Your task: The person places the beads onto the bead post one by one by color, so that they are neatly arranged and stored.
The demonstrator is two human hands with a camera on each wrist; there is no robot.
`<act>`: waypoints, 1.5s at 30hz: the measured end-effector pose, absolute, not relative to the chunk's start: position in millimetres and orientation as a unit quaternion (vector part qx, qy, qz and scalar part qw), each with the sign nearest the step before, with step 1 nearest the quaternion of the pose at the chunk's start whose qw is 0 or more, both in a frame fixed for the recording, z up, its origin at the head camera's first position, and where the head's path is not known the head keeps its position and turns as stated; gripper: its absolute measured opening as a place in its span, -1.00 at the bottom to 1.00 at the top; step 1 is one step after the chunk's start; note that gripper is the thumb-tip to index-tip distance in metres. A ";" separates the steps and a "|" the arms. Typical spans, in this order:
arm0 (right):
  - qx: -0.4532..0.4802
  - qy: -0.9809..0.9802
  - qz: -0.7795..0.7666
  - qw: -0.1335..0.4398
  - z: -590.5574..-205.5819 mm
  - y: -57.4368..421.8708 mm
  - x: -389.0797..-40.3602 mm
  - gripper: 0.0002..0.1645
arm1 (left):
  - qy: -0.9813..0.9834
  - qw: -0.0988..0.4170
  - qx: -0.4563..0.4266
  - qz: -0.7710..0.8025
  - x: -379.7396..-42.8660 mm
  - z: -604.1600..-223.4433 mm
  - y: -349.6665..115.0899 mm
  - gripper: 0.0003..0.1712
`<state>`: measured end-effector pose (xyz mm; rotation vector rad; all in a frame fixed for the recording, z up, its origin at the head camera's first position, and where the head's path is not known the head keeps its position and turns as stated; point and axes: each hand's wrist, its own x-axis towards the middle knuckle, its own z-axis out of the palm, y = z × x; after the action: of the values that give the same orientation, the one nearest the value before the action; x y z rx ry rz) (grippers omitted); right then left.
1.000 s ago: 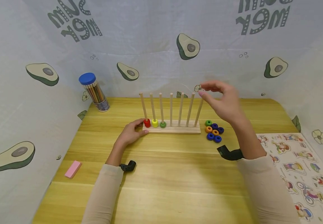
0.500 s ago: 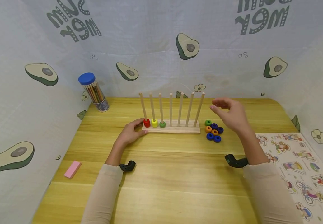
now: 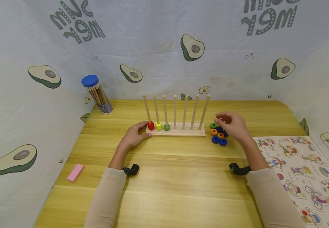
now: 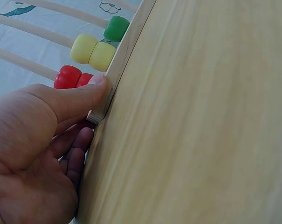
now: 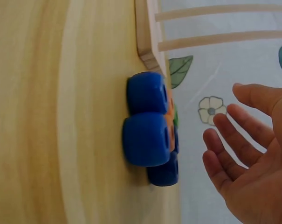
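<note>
Though beads [image 3: 218, 136] stay — right hand [image 3: 234, 126] lower.

Plain beige sleeves [image 3: 104, 198], lightly creased; black elbow-shaped camera [image 3: 132, 169] at each wrist; hands [image 3: 134, 136] bare.

My two hands [image 3: 135, 135], one rack [image 3: 176, 133], seven pegs [image 3: 175, 110], five threaded beads [image 3: 158, 126], seven loose beads [image 3: 216, 139], one jar [image 3: 98, 94], one block [image 3: 75, 173]

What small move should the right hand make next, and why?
Probably lower the right hand and pinch the loose green bead: the hand's grip looks empty and is near it, and the rack, held by the left hand, carries two red beads and two yellow beads but only one green bead.
</note>
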<state>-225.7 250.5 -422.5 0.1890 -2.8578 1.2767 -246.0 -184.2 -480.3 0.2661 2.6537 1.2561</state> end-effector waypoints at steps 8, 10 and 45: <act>0.047 -0.911 0.408 -0.027 -433.3 254.0 -226.8 -0.40 | 0.896 0.097 0.092 0.424 -245.3 -479.0 -183.7 -0.19; 0.044 -0.910 0.410 -0.037 -434.4 253.7 -226.5 -0.39 | 0.896 0.096 0.092 0.425 -245.2 -479.2 -183.9 -0.19; 0.000 -0.926 0.377 0.005 -443.0 244.2 -238.0 -0.50 | 0.897 0.092 0.095 0.421 -244.1 -478.6 -182.9 -0.20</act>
<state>-238.0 244.2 -443.0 -0.0015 -2.8993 1.1812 -244.1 -182.9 -478.6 0.2814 2.6647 1.2516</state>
